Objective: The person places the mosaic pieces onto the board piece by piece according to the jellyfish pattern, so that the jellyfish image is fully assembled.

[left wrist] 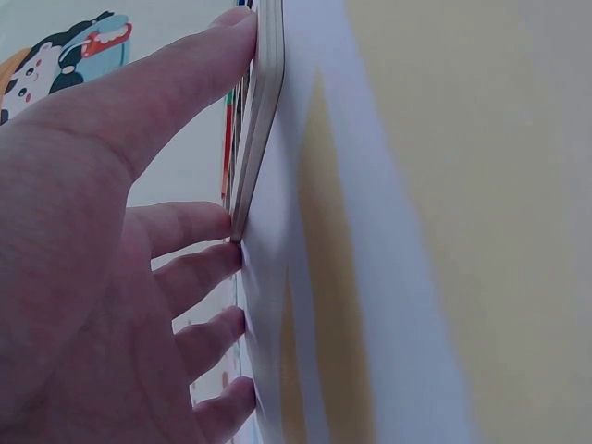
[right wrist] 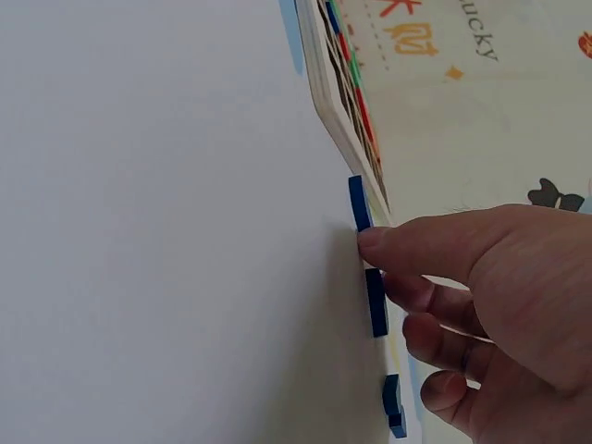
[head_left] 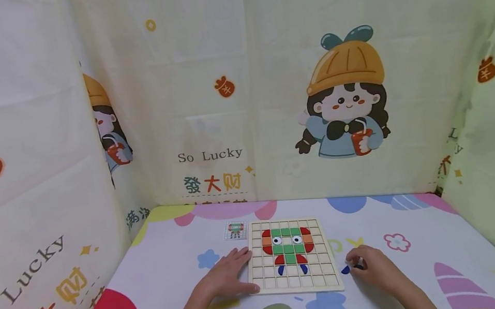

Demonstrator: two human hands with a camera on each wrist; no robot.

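Observation:
My left hand (head_left: pixel 227 278) lies along the left side of a square wooden grid board (head_left: pixel 262 267), its thumb at the near left corner and its fingers along the side. In the left wrist view those fingers are spread, and the thumb tip overlaps the board's edge (left wrist: pixel 268 88). Red, orange, green and blue tiles and two round eye tiles (head_left: pixel 297 240) form a figure on the board. Right of the board, my right hand (head_left: pixel 374 266) hovers low with loosely bent fingers, thumb tip close beside a small blue tile (right wrist: pixel 359 202). Another blue tile (right wrist: pixel 376 302) lies near the index fingertip.
A small picture card (head_left: pixel 235 230) with a similar figure lies at the board's far left corner. More blue tiles (right wrist: pixel 392 396) rest below the right fingers. A patterned cloth (head_left: pixel 413 268) covers the table, and printed curtains (head_left: pixel 279 181) enclose its back and sides.

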